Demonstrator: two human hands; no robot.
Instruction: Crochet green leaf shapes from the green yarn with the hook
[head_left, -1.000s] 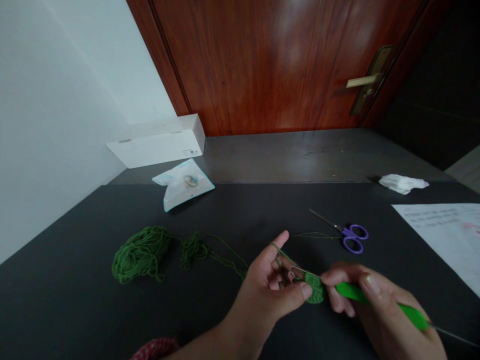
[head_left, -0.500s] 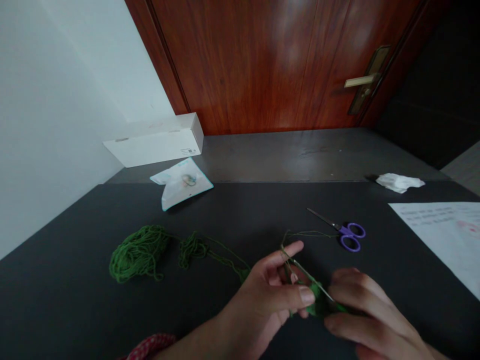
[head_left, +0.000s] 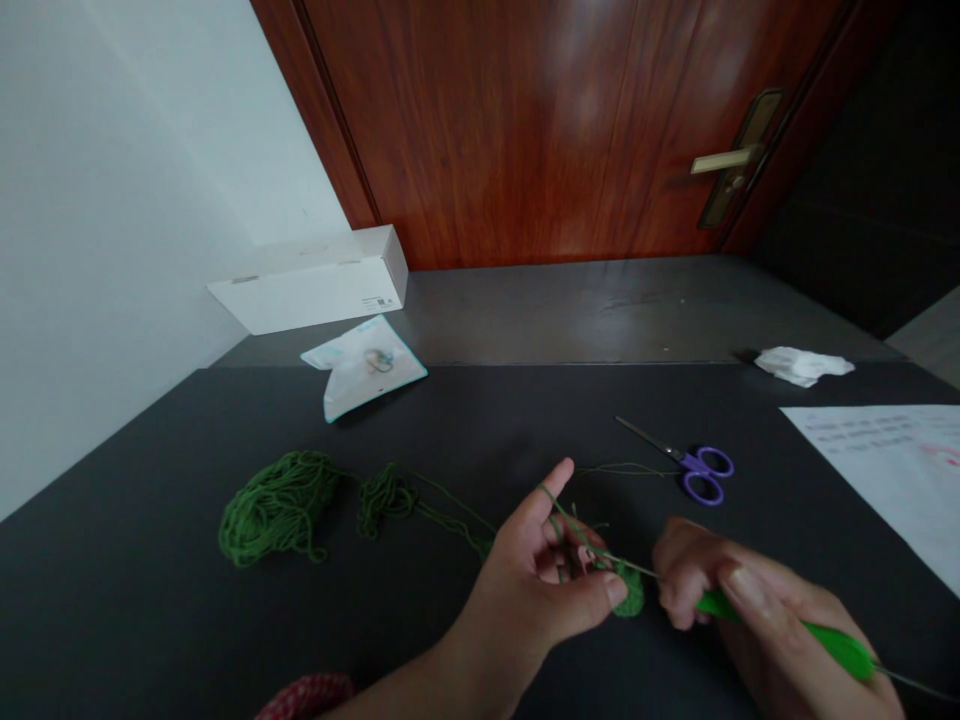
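Observation:
My left hand [head_left: 525,575] pinches a small green crocheted piece [head_left: 631,592] between thumb and fingers, with green yarn [head_left: 577,530] looped over the raised index finger. My right hand [head_left: 757,600] grips a crochet hook with a bright green handle [head_left: 840,648]. Its thin metal shaft runs left, and its tip reaches the crocheted piece near my left thumb, where the fingers hide it. From the piece, the yarn trails left to a loose tangle [head_left: 386,502] and a larger green yarn bundle [head_left: 277,510].
Purple-handled scissors [head_left: 701,465] and a printed white sheet [head_left: 877,450] lie on the dark tabletop [head_left: 150,610]. Beyond stand a white box [head_left: 311,280], a plastic packet [head_left: 365,367] and crumpled tissue [head_left: 802,366]. A wall and wooden door bound the far side.
My right hand has drawn back rightward, and the green hook handle shows again. The hook shaft now lies lower and flatter, and my left index finger stands raised with the yarn.

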